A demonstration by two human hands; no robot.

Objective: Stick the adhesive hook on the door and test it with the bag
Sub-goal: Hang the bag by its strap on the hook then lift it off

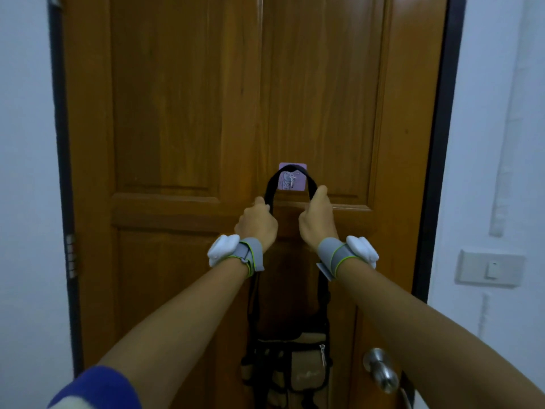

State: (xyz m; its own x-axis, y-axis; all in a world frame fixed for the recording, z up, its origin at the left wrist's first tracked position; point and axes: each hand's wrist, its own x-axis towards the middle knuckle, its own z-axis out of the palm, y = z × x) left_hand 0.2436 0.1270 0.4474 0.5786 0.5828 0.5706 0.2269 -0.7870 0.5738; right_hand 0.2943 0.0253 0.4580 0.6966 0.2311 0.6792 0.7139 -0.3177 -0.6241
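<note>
A pink square adhesive hook (298, 184) with a small metal prong is stuck on the middle of the brown wooden door (188, 119). The black strap (290, 169) of a tan-and-black bag (303, 367) arches over the hook's upper part. My left hand (257, 224) grips the strap's left side just below the hook. My right hand (318, 222) grips the strap's right side at the same height. The bag hangs low against the door between my forearms. Whether the strap rests on the prong I cannot tell.
A silver round door knob (380, 370) sticks out at the lower right of the door. A dark door frame (439, 143) borders the door. A white wall switch (491, 268) sits on the right wall. Hinges (70, 255) show on the left edge.
</note>
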